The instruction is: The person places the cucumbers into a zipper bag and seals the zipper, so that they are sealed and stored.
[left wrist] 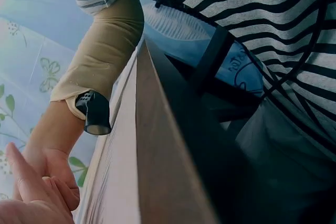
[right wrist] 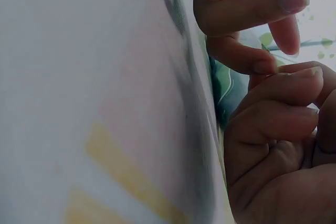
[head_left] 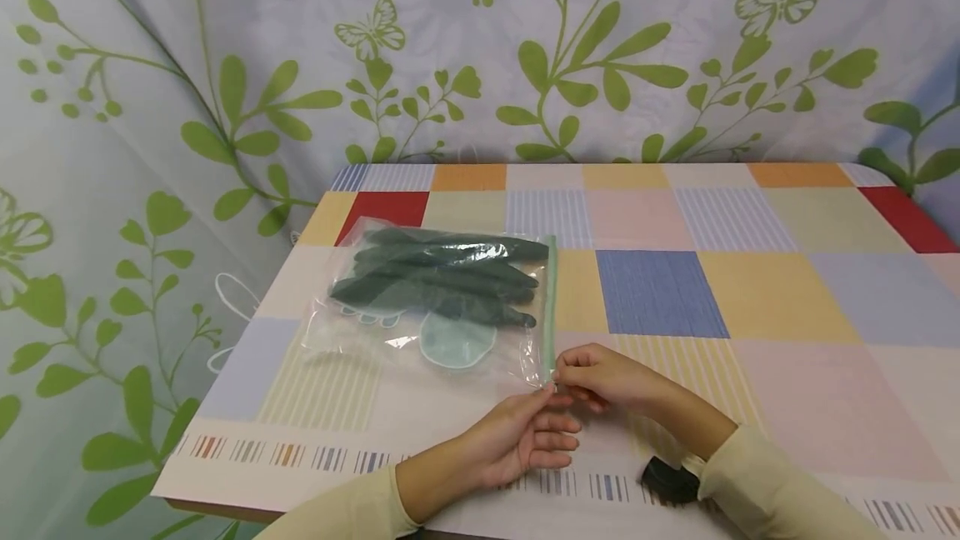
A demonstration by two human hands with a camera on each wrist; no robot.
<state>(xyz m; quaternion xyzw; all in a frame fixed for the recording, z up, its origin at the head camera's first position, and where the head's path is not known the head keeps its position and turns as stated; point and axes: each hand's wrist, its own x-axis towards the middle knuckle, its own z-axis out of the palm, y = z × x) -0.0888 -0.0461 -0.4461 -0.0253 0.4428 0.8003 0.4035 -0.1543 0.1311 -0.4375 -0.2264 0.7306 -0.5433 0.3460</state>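
Note:
A clear zip bag [head_left: 390,340] with a green zip strip [head_left: 551,298] lies flat on the table. Inside it are several long dark green cucumbers [head_left: 450,273]. At the strip's near end, my right hand [head_left: 611,377] pinches the bag's corner with its fingers curled. Just below, my left hand [head_left: 521,440] meets it there, thumb and forefinger pinching the same corner while the other fingers spread loosely. The right wrist view shows both sets of fingertips close together, the right hand [right wrist: 278,140] with bent fingers. Fingers partly hide the corner itself.
A patchwork-patterned cloth [head_left: 795,390] covers the table, whose wooden edge [left wrist: 163,156] runs along the near side. A leaf-print curtain [head_left: 465,48] hangs behind and to the left. A black device [head_left: 667,480] sits at the right cuff. A white cord [head_left: 236,294] loops beyond the left edge.

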